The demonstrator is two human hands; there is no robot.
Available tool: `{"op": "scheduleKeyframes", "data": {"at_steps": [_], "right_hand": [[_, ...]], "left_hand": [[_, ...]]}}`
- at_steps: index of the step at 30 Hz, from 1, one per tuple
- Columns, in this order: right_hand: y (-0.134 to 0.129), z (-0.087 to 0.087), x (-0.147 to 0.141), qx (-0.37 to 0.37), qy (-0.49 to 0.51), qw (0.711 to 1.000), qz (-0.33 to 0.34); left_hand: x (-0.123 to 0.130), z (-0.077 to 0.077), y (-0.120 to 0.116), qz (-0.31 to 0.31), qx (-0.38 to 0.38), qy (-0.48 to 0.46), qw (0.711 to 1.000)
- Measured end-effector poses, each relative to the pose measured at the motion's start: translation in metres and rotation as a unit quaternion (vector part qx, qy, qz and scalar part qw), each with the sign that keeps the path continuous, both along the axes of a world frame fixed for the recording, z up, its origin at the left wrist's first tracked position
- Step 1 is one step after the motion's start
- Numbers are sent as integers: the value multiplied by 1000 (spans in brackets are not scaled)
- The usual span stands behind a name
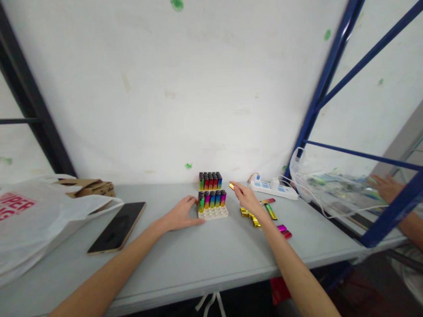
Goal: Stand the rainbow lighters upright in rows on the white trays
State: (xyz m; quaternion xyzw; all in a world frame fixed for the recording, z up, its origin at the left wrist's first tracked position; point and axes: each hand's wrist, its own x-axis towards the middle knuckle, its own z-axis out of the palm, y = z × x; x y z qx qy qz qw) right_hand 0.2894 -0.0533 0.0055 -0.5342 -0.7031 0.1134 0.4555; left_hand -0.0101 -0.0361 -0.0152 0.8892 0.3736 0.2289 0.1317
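Observation:
My left hand (183, 214) grips the left side of a white rack (214, 214) with holes, its thumb by the near corner. A row of upright lighters (212, 199) in shiny rainbow colours stands in the rack's far part, and holes show in its near part. Between the fingers of my right hand (247, 197) is a gold-orange lighter (231, 186), held to the right of the rack. Below that hand several gold lighters (254, 219) lie flat. Near them are a green-yellow lighter (271, 212), a red one (268, 201) and purple and red ones (284, 231).
Behind the rack stands a block of upright lighters (210, 181). A white power strip (275, 189) with cables lies by the wall. On the left are a dark phone (118, 228), cardboard (95, 188) and a white plastic bag (42, 215). Beyond the blue frame (317, 105), another person's hand (386, 188) shows.

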Motion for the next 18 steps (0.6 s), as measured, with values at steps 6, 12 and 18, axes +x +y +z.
{"op": "scheduleKeyframes", "data": {"at_steps": [6, 12, 18], "right_hand": [[-1, 2, -5, 9, 66, 998, -13], [-7, 9, -14, -19, 149, 987, 53], [-20, 14, -37, -107, 249, 944, 189]], "left_hand": [[0, -2, 1, 1, 6, -3, 1000], [-1, -1, 0, -1, 7, -10, 1000], [1, 1, -2, -1, 11, -22, 1000]]}}
